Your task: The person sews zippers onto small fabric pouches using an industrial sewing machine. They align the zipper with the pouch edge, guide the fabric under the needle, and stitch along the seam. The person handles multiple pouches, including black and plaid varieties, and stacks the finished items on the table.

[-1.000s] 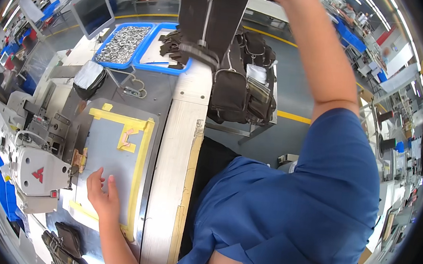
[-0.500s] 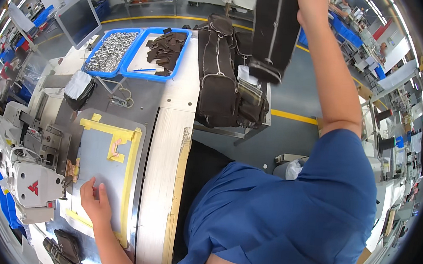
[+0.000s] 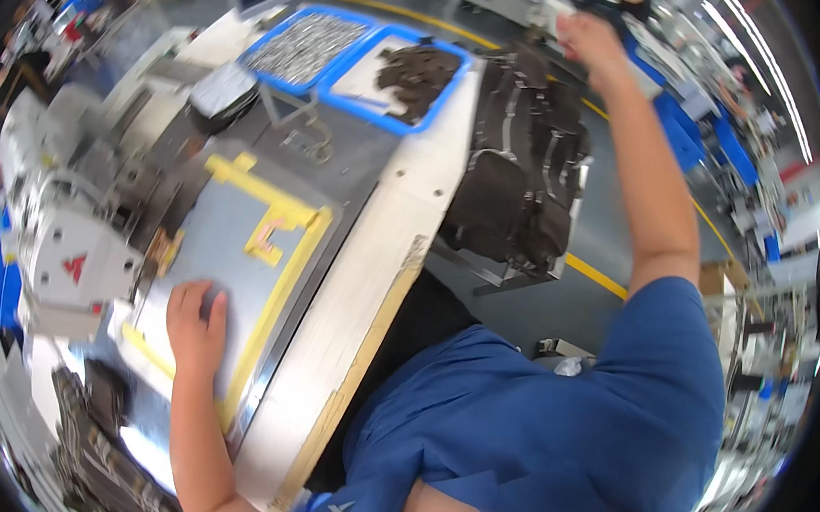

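My left hand (image 3: pixel 195 326) lies open over the grey plate (image 3: pixel 229 232) edged with yellow tape, thumb apart from the fingers. Just left of it is the white sewing machine head (image 3: pixel 83 254). My right hand (image 3: pixel 595 49) is raised at the far right, above and beyond the stacked dark bag pieces (image 3: pixel 500 157) with pale zips. Motion blurs its fingers, and no bag piece hangs from it. The dark pieces rest side by side on a metal stand at the table's right.
Two blue trays stand at the back of the table: one with metal fittings (image 3: pixel 306 46), one with dark fabric tabs (image 3: pixel 419 79). A dark pouch with a pale top (image 3: pixel 222 95) sits near the machine. More dark pieces (image 3: pixel 97 443) lie at the lower left.
The dark bag piece my right hand held up is out of that hand, and dark pieces lie on the stand. The view has turned. My left hand stays on the plate.
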Demonstrator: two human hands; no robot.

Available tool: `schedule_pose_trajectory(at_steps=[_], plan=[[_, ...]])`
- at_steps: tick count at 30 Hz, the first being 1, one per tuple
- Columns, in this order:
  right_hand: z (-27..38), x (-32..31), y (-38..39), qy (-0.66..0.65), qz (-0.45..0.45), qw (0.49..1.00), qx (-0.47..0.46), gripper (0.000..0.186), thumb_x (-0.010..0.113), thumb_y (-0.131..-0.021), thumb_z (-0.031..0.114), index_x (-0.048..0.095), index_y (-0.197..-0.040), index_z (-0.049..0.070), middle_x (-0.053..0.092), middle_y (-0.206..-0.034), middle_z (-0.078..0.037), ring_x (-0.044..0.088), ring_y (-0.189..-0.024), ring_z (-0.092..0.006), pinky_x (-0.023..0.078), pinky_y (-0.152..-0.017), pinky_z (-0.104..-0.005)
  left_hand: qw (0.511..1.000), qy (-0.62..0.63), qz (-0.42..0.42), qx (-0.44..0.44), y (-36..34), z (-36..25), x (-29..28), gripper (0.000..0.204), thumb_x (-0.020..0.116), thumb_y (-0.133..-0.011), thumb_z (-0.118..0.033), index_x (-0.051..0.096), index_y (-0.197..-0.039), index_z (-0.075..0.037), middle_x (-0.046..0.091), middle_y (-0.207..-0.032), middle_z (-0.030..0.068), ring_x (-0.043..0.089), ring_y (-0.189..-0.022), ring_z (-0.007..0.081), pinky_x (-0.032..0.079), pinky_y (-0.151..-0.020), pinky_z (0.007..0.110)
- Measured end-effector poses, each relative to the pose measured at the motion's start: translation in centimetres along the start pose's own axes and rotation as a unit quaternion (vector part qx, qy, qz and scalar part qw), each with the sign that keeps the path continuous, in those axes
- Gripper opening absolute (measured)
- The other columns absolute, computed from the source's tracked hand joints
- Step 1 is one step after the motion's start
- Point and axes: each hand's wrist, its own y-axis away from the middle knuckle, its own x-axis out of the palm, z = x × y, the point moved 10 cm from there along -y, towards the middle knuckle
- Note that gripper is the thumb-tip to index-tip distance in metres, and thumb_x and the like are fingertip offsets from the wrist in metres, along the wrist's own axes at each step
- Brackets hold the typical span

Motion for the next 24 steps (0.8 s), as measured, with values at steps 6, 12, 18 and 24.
schedule_pose_trajectory(at_steps=[6, 12, 18, 24], plan=[[26.8, 12.3, 16.5, 0.064, 0.241, 0.890, -0.382, 0.031, 0.068, -0.101, 0.032, 0.075, -0.113, 0.004, 0.072, -0.103, -0.005, 0.064, -0.096, -0.0142, 0.049, -0.078, -0.0321, 0.999, -0.038, -0.024, 0.011, 0.0, -0.2, 0.4, 0.028, 0.079, -0.094, -0.019, 0.073, -0.116, -0.002, 0.070, -0.113, 0.0177, 0.067, -0.104, 0.0389, 0.056, -0.090, 0.043], [26.6, 22.6, 21.1, 0.163, 0.334, 0.807, -0.459, 0.034, 0.065, -0.102, 0.034, 0.073, -0.113, 0.003, 0.070, -0.105, -0.008, 0.063, -0.097, -0.0161, 0.048, -0.081, -0.0333, 0.995, -0.033, 0.068, -0.071, 5.0, -1.8, -1.7, 0.033, 0.078, -0.094, -0.022, 0.073, -0.122, -0.004, 0.071, -0.120, 0.0187, 0.065, -0.116, 0.0391, 0.054, -0.100, 0.045], [27.8, 25.4, 21.6, 0.208, 0.338, 0.784, -0.477, 0.037, 0.062, -0.103, 0.035, 0.071, -0.114, 0.002, 0.068, -0.106, -0.010, 0.061, -0.098, -0.0180, 0.047, -0.083, -0.0345, 0.980, -0.067, 0.000, -0.189, 12.6, 1.0, -7.1, 0.031, 0.080, -0.091, -0.021, 0.076, -0.116, -0.005, 0.072, -0.121, 0.0176, 0.064, -0.119, 0.0414, 0.051, -0.104, 0.049], [32.1, 28.7, 22.8, 0.168, 0.338, 0.765, -0.522, 0.040, 0.059, -0.103, 0.037, 0.070, -0.114, 0.000, 0.066, -0.107, -0.012, 0.060, -0.100, -0.0199, 0.046, -0.085, -0.0356, 0.839, -0.358, -0.190, -0.363, 23.9, 9.0, -20.2, 0.034, 0.081, -0.090, -0.026, 0.074, -0.115, -0.004, 0.073, -0.120, 0.0172, 0.066, -0.114, 0.0393, 0.050, -0.100, 0.049]])
